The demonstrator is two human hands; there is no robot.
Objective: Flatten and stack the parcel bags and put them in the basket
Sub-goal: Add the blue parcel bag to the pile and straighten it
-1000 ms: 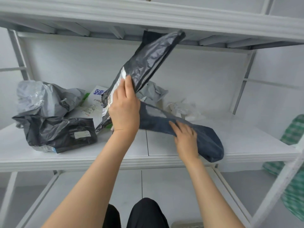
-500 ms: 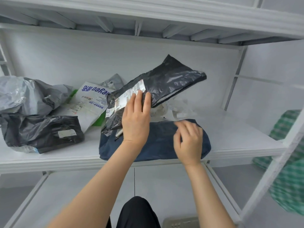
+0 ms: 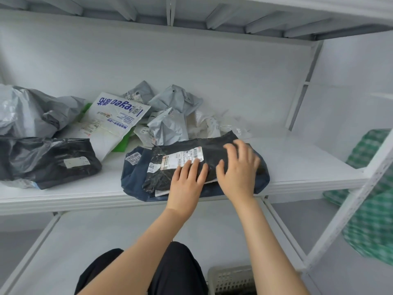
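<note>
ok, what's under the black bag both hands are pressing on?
The black bag lies on a dark blue bag, which shows at its left and right ends. A white strip peeks out at the front. Left hand and right hand cover the rest.

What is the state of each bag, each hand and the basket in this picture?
black bag with label: lying flat on the navy bag, under both hands.
navy bag: flat on the shelf, bottom of the stack.
left hand: open, palm down on the black bag.
right hand: open, fingers spread, on the black bag.
grey bags: crumpled, unstacked.
basket: on the floor, contents not visible.
</note>
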